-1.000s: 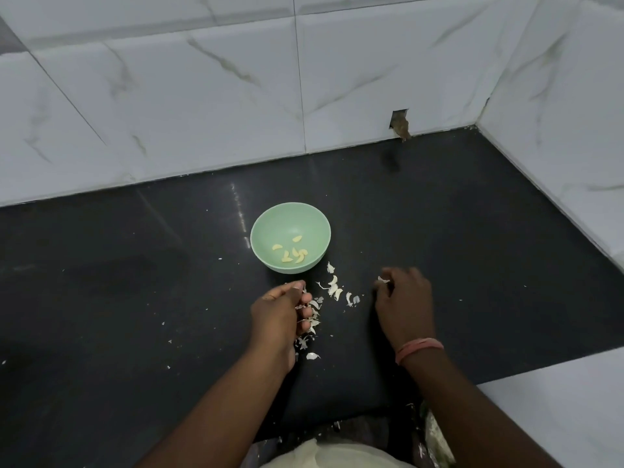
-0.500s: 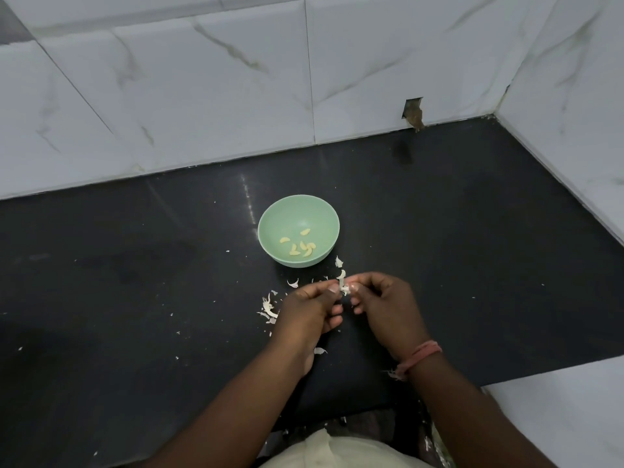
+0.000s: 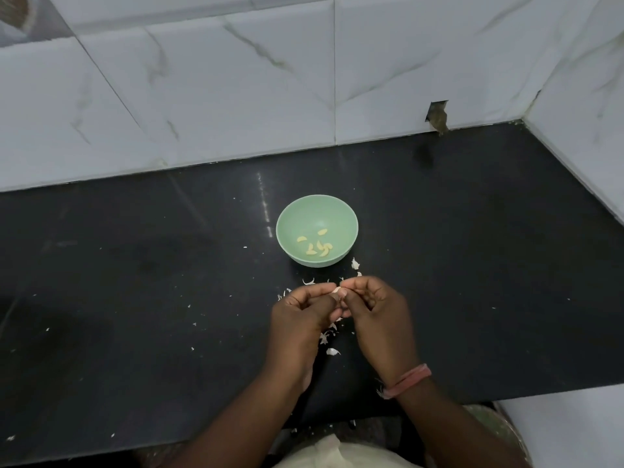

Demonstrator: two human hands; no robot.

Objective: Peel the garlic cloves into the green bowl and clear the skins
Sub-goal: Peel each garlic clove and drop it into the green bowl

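A small green bowl (image 3: 290,217) stands on the black counter (image 3: 472,265) with several peeled yellowish garlic cloves (image 3: 315,246) in its bottom. Just in front of it, my left hand (image 3: 304,312) and my right hand (image 3: 374,309) meet above the counter. Both pinch one pale garlic clove (image 3: 337,291) between thumbs and fingertips; most of the clove is hidden by my fingers. White garlic skins (image 3: 329,337) lie scattered on the counter under and around my hands, and a few more skin bits (image 3: 355,264) lie beside the bowl.
White marble-look tiled walls (image 3: 236,96) close the counter at the back and on the right. A chipped hole (image 3: 437,118) shows in the back tile near the corner. Tiny skin flakes dot the counter to the left.
A second ago my hands were apart on the counter among the skins. They came together in front of the bowl and now hold a clove between them, slightly raised.
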